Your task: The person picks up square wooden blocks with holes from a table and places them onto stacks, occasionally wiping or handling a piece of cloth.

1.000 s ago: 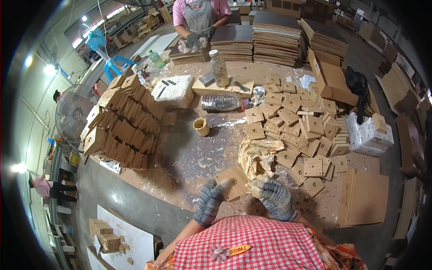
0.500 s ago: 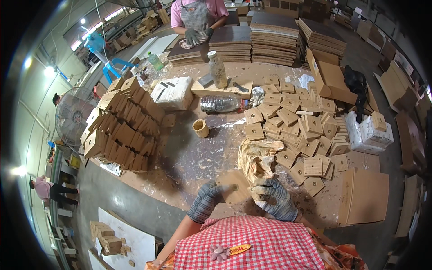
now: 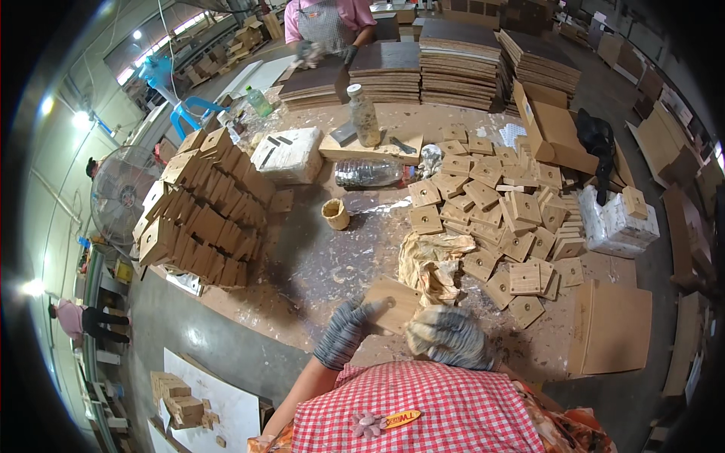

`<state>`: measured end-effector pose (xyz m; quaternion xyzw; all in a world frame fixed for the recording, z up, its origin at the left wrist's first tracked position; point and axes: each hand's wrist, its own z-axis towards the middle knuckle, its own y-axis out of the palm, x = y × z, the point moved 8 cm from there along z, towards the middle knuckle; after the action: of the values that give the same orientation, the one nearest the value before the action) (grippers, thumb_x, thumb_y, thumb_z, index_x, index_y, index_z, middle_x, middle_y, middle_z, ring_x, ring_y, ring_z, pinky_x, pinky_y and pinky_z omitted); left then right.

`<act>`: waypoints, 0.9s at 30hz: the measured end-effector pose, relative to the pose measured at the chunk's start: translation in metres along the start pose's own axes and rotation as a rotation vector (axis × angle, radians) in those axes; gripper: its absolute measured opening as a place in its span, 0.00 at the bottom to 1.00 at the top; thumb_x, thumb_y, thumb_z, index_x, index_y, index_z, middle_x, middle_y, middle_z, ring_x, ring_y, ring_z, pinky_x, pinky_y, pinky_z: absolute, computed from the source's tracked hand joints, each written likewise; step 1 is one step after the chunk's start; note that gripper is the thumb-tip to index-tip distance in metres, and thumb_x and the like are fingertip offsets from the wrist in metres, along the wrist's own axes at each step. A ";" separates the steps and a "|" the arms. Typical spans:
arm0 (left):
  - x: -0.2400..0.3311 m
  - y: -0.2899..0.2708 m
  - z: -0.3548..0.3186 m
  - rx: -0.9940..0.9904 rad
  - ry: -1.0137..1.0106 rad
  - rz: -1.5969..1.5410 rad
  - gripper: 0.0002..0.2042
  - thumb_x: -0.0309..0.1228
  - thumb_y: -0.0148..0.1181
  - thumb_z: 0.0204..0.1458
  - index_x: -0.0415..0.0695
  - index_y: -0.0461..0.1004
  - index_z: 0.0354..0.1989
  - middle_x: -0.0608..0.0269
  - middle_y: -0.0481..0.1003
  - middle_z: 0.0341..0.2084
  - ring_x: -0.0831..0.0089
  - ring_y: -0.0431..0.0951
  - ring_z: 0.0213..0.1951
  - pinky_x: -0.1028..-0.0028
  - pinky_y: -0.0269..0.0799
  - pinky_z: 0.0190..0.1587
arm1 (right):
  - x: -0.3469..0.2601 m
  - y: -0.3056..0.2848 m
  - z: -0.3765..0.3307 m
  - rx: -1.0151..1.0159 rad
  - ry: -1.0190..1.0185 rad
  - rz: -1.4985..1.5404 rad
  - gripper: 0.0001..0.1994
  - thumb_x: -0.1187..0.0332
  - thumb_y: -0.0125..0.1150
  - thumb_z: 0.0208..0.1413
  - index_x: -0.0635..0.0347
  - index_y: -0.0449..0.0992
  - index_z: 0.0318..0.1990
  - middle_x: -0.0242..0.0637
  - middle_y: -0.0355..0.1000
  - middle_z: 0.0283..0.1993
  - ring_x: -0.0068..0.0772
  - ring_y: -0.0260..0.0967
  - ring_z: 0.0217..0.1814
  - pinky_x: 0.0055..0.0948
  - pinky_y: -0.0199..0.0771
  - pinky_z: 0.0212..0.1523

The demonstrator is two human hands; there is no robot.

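My left hand (image 3: 343,330), in a grey striped knit glove, grips a flat square wooden block (image 3: 394,305) by its left edge. A round hole shows in the block's face. At the block's right edge is my right hand (image 3: 447,337), gloved alike, with its fingers curled closed. What those fingers hold, if anything, is hidden. Just beyond that hand a crumpled yellowish rag (image 3: 434,264) lies on the worktable (image 3: 332,264), its lower end reaching the glove.
A heap of drilled wooden blocks (image 3: 483,198) lies right of the rag, and tall stacks of blocks (image 3: 204,215) stand left. Between them are a small cup (image 3: 335,214) and a clear plastic bottle (image 3: 368,174). A cardboard box (image 3: 610,328) sits right. Across the table stands another person (image 3: 328,26).
My right hand has shifted left, turning its knuckles up beside the block, and the rag no longer covers its fingers. The block tilts differently. The other person's hand has moved left.
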<state>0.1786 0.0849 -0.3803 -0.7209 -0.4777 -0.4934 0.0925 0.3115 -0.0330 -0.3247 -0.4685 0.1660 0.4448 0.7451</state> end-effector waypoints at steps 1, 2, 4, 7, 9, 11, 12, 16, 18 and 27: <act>0.003 0.006 -0.002 -0.004 0.000 0.000 0.23 0.41 0.64 0.48 0.35 0.74 0.47 0.60 0.77 0.37 0.72 0.77 0.35 0.76 0.75 0.36 | 0.000 0.001 -0.001 0.001 0.001 -0.003 0.21 0.65 0.63 0.48 0.57 0.73 0.52 0.39 0.70 0.50 0.39 0.66 0.55 0.35 0.64 0.57; 0.008 0.011 -0.004 0.001 0.011 0.046 0.23 0.41 0.63 0.48 0.35 0.73 0.47 0.60 0.77 0.38 0.72 0.77 0.36 0.75 0.75 0.36 | -0.005 0.004 0.001 -0.019 -0.040 -0.055 0.22 0.64 0.63 0.48 0.57 0.72 0.53 0.39 0.68 0.52 0.39 0.65 0.56 0.37 0.62 0.58; 0.011 0.013 -0.005 0.006 0.023 0.093 0.24 0.41 0.63 0.48 0.35 0.72 0.48 0.60 0.76 0.39 0.73 0.77 0.37 0.75 0.75 0.37 | -0.009 0.009 0.005 -0.026 -0.099 -0.142 0.25 0.65 0.65 0.40 0.55 0.73 0.51 0.39 0.69 0.49 0.43 0.68 0.51 0.38 0.69 0.51; 0.013 0.012 -0.006 -0.002 0.030 0.076 0.24 0.41 0.63 0.48 0.35 0.72 0.49 0.61 0.76 0.39 0.73 0.76 0.38 0.75 0.75 0.37 | -0.007 0.009 0.007 -0.042 -0.067 -0.131 0.24 0.66 0.63 0.43 0.56 0.73 0.51 0.39 0.69 0.49 0.43 0.68 0.51 0.39 0.67 0.52; 0.014 0.010 -0.008 0.002 0.033 0.073 0.25 0.41 0.63 0.48 0.35 0.71 0.49 0.62 0.76 0.38 0.74 0.77 0.37 0.75 0.75 0.37 | -0.011 0.003 0.011 -0.071 -0.043 -0.102 0.24 0.64 0.61 0.47 0.57 0.71 0.54 0.39 0.67 0.51 0.41 0.66 0.54 0.38 0.64 0.56; 0.012 0.006 -0.007 0.000 0.035 0.082 0.25 0.41 0.63 0.48 0.35 0.72 0.49 0.61 0.76 0.38 0.73 0.77 0.37 0.75 0.75 0.37 | -0.011 -0.003 0.015 -0.097 -0.014 -0.077 0.23 0.63 0.58 0.51 0.58 0.68 0.56 0.38 0.66 0.54 0.40 0.64 0.56 0.38 0.61 0.59; 0.011 0.005 -0.007 -0.001 0.038 0.090 0.25 0.41 0.63 0.48 0.35 0.72 0.49 0.61 0.76 0.37 0.73 0.77 0.37 0.75 0.75 0.36 | -0.009 -0.008 0.017 -0.065 0.004 -0.164 0.23 0.64 0.58 0.51 0.59 0.68 0.56 0.38 0.67 0.54 0.39 0.63 0.57 0.37 0.61 0.59; 0.010 0.008 -0.008 -0.018 0.020 0.109 0.25 0.41 0.64 0.48 0.35 0.72 0.48 0.60 0.76 0.36 0.73 0.77 0.36 0.75 0.75 0.36 | 0.008 -0.024 0.009 0.092 0.127 -0.200 0.19 0.67 0.58 0.51 0.55 0.73 0.53 0.36 0.70 0.52 0.38 0.64 0.57 0.36 0.62 0.59; 0.006 0.007 -0.007 -0.023 -0.001 0.116 0.26 0.42 0.64 0.47 0.34 0.72 0.48 0.60 0.76 0.36 0.72 0.77 0.35 0.75 0.76 0.36 | 0.018 -0.031 0.006 0.194 0.186 -0.193 0.17 0.68 0.59 0.50 0.52 0.77 0.50 0.36 0.70 0.53 0.39 0.66 0.55 0.36 0.64 0.58; 0.000 0.019 -0.006 -0.156 -0.054 0.393 0.26 0.41 0.68 0.44 0.34 0.74 0.47 0.59 0.77 0.35 0.73 0.77 0.34 0.76 0.74 0.37 | 0.046 -0.037 -0.005 0.310 0.326 -0.170 0.19 0.66 0.61 0.50 0.54 0.76 0.51 0.37 0.70 0.54 0.40 0.65 0.57 0.37 0.65 0.58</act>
<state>0.1897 0.0710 -0.3707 -0.8183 -0.2907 -0.4817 0.1179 0.3682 -0.0198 -0.3373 -0.4264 0.3103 0.2680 0.8063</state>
